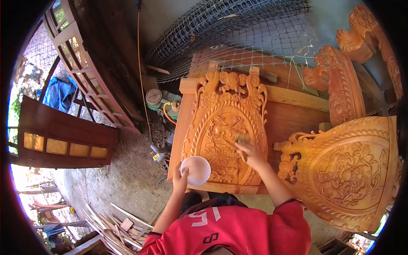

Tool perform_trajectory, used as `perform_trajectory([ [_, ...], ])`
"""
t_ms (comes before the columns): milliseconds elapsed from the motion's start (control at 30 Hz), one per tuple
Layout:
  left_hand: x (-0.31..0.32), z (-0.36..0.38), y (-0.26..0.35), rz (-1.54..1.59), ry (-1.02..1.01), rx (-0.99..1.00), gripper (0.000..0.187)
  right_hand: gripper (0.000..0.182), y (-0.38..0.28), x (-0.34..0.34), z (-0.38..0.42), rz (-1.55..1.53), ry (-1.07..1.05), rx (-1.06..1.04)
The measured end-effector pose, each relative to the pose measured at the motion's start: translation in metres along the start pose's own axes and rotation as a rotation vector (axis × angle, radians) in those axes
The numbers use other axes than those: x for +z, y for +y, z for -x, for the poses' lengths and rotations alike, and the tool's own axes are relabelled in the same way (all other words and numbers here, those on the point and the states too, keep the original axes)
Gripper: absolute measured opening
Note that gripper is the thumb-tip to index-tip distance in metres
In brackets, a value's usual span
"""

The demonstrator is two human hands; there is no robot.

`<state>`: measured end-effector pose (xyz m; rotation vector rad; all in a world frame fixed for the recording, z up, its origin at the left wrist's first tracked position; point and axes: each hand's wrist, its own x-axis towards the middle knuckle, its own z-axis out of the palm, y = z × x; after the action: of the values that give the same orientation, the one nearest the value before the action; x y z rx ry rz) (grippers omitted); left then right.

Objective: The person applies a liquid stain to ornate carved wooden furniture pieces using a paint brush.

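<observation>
My left hand (180, 182) grips the rim of a round white plastic bowl (198, 173), thumb over the edge, near the lower left of a carved wooden chair back (214, 104). Above the carving's right side, my right hand (251, 155) is closed around a small brush (242, 139) with light brown bristles. The carved panel lies flat, with a rope-like oval border around raised figures and pierced scrollwork at its far end. Its orange-brown surface looks glossy in places.
A second carved panel (350, 172) rests at the right, with carved armrest pieces (340, 87) behind it. Rolled black mesh (212, 23) lies along the back. A green machine with an orange hose (169, 114) stands left of the table; wood scraps (117, 229) lie on the floor.
</observation>
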<state>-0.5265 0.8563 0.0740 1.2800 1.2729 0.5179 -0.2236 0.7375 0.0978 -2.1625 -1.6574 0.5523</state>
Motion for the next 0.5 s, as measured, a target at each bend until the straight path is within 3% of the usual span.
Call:
perform_trajectory([
  [67, 0.001, 0.004, 0.010, -0.019, -0.001, -0.014, 0.051, 0.037, -0.027, -0.016, 0.020, -0.120, -0.090, 0.084],
  [133, 0.004, 0.005, 0.021, 0.021, -0.007, -0.012, 0.050, 0.031, -0.045, -0.035, 0.033, -0.145, -0.570, 0.237],
  [167, 0.006, 0.004, 0.022, 0.015, -0.014, -0.008, 0.050, 0.031, -0.037, -0.029, 0.039, -0.150, -0.562, 0.242],
  [233, 0.007, 0.002, 0.021, 0.054, -0.006, 0.011, 0.050, 0.031, -0.016, -0.013, 0.052, -0.477, -0.619, 0.217],
  [333, 0.006, -0.001, 0.009, 0.041, -0.029, 0.012, 0.049, 0.032, -0.007, -0.024, 0.032, -0.525, -0.498, 0.126],
  [400, 0.006, -0.001, 0.006, 0.024, -0.039, 0.016, 0.049, 0.031, 0.019, -0.007, 0.004, -0.501, -0.243, 0.057],
  [433, 0.005, -0.002, 0.006, 0.020, -0.044, 0.019, 0.049, 0.031, 0.017, -0.024, -0.012, -0.445, -0.240, 0.116],
  [467, 0.003, -0.004, 0.006, 0.001, -0.059, 0.028, 0.049, 0.031, 0.029, -0.022, -0.026, -0.384, -0.146, 0.016],
  [500, 0.003, -0.005, 0.005, -0.006, -0.065, 0.052, 0.048, 0.030, 0.030, -0.024, -0.036, -0.479, -0.078, 0.041],
])
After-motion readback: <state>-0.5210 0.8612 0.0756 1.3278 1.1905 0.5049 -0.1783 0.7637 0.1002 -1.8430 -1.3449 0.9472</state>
